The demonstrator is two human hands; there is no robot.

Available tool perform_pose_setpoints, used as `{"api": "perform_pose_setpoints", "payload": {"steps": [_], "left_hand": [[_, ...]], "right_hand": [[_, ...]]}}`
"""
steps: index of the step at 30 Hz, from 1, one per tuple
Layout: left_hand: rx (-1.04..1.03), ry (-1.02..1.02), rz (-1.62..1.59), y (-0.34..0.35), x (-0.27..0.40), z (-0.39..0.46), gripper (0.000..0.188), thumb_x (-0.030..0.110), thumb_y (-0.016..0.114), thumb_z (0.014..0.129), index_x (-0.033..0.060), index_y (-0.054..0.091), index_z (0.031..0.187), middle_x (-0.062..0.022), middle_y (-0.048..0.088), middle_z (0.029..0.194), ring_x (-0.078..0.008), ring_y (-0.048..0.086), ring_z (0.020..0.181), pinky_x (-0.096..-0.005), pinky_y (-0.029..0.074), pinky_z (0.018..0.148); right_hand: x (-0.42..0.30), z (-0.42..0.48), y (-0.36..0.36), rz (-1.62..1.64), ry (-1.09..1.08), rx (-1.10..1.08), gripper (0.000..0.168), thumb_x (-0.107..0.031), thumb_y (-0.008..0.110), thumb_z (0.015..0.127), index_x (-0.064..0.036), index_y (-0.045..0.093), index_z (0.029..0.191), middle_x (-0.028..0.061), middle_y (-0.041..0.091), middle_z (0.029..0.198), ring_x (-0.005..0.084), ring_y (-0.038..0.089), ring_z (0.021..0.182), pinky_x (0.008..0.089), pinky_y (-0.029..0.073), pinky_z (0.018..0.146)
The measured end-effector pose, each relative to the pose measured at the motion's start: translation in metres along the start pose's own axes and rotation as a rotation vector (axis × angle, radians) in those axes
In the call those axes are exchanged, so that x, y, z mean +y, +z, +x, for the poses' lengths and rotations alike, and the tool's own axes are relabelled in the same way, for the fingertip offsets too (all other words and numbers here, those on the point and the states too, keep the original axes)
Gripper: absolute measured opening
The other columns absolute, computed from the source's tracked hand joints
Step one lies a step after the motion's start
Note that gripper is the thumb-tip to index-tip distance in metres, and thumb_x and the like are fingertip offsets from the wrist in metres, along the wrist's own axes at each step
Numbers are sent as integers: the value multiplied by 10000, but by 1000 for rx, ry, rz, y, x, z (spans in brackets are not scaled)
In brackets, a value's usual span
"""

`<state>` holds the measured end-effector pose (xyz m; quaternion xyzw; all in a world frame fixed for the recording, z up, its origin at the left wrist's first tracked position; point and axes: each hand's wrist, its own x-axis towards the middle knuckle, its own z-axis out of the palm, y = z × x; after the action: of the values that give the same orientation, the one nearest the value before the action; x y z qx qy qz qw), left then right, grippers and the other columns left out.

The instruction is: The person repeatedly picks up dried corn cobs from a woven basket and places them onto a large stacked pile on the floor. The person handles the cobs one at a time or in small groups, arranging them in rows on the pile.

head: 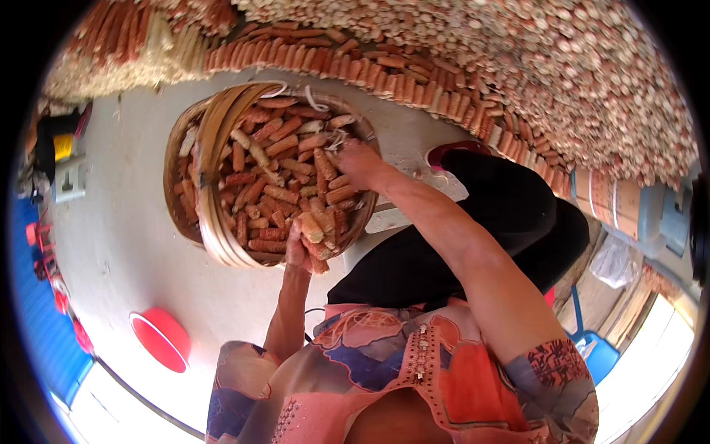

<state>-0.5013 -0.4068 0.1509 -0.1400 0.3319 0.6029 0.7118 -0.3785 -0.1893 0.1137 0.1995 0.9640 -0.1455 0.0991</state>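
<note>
A large woven basket (222, 166) with a broad arched bamboo handle stands before me, full of reddish-brown and pale corncobs (280, 193). At its near edge my left hand (298, 247) holds several corncobs (312, 228) bunched together. My right hand (358, 164) reaches into the right side of the basket among the cobs; its fingertips are partly hidden, and whether it grips a cob cannot be told. Pale husk strips (336, 141) lie by its fingers.
Beyond the basket a low row of upright corncobs (366, 75) curves before a tall stack of cobs (554, 66). A red basin (161, 339) lies on the concrete floor at lower left. A blue dustpan (599, 355) and a plastic bag (614, 261) are at right.
</note>
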Motion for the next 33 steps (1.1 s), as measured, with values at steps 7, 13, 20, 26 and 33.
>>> {"api": "perform_pose_setpoints", "payload": {"steps": [7, 13, 20, 26, 33], "left_hand": [[-237, 131, 34, 46, 6, -4, 480, 528, 470, 887, 117, 492, 1134, -77, 568, 1041, -271, 591, 842, -420, 544, 653], [-268, 325, 146, 49, 38, 37, 529, 530, 507, 864, 95, 472, 1163, -71, 544, 1103, -217, 551, 949, -367, 491, 802], [-521, 184, 309, 146, 21, 40, 630, 507, 586, 807, 46, 429, 1208, -120, 552, 1094, -237, 583, 933, -387, 533, 758], [-780, 38, 383, 229, -7, 30, 735, 487, 655, 757, 4, 393, 1246, -163, 560, 1086, -254, 610, 919, -404, 570, 720], [-940, -345, 354, 294, -55, 14, 836, 402, 768, 687, -17, 360, 1285, -188, 559, 1100, -274, 629, 927, -417, 593, 704]], "right_hand": [[-11, -15, -113, 880, 198, 181, 334, -231, 751, 638, -7, 641, 861, 111, 651, 819, 215, 636, 729, 348, 480, 616], [-16, -55, -170, 1838, 204, 326, 288, -185, 738, 739, -4, 600, 916, 54, 643, 805, 132, 629, 730, 252, 500, 672], [-2, -139, -208, 2125, 181, 594, 289, -204, 671, 810, -9, 558, 991, 79, 630, 890, 175, 636, 739, 309, 525, 656], [7, -221, -217, 2110, 148, 824, 348, -275, 644, 836, -12, 552, 1043, 90, 634, 950, 199, 651, 796, 295, 522, 652], [-5, -303, -221, 1821, 344, 911, 273, -284, 628, 845, -55, 549, 971, 5, 530, 737, 113, 519, 587, 248, 426, 564]]}}
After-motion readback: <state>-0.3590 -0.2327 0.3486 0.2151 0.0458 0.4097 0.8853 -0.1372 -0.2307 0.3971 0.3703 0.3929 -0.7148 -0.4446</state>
